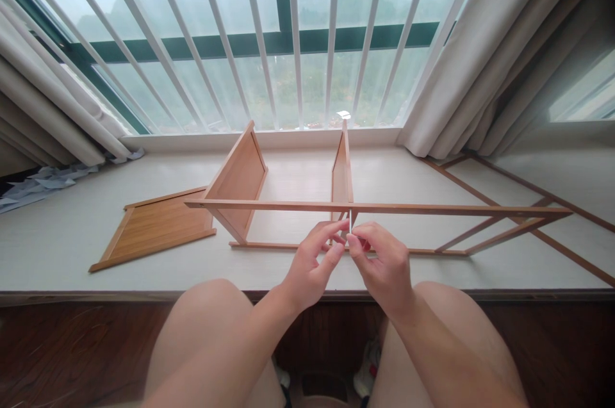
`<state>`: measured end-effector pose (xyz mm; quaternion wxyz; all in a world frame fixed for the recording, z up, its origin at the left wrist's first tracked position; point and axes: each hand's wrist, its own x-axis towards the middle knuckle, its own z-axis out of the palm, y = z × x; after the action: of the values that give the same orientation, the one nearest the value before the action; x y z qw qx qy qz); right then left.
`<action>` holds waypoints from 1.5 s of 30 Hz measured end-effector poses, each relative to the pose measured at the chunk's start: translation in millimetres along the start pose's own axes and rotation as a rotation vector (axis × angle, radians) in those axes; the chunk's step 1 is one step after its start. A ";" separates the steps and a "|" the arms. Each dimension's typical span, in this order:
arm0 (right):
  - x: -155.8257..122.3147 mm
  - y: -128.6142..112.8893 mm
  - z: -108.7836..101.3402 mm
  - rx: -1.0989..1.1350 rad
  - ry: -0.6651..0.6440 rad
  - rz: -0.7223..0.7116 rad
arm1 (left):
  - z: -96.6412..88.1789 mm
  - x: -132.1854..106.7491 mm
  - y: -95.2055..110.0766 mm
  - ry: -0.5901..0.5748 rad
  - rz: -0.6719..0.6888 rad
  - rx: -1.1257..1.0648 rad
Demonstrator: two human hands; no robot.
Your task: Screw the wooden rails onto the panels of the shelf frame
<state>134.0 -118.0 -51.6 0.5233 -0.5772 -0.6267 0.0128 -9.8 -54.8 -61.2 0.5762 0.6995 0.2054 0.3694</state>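
My right hand is closed in a pinch on a thin silver metal rod. The rod stands upright, its top against the long wooden rail of a partly joined frame. Something reddish shows at the right fingers, too small to name. My left hand is beside the rod, thumb and forefinger apart, the forefinger tip close to it; whether they touch I cannot tell. Two wooden panels, a left panel and a narrower-looking middle panel, stand on edge and meet the rail. A lower rail runs below.
A loose wooden panel lies on the white sill at left. At right, a second wooden frame lies under the slatted end of the first. Curtains hang at both sides of the barred window. The sill's front edge is by my knees.
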 end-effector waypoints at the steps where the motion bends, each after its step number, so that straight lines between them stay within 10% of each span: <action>1: -0.3 0.6 -0.5 -0.002 -0.006 0.001 | 0.0 -0.1 0.0 -0.003 0.002 -0.001; 27: -8.9 7.4 11.0 -0.036 -0.073 0.062 | -2.6 -0.8 2.0 -0.041 0.121 0.119; 45: -12.0 -11.0 36.1 0.545 0.059 0.435 | -6.5 0.4 2.0 -0.062 0.280 0.338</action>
<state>99.4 -109.3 -68.8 0.6612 -0.5365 -0.4472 0.2740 -14.7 -50.7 -58.8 0.4001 0.8188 0.1473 0.3845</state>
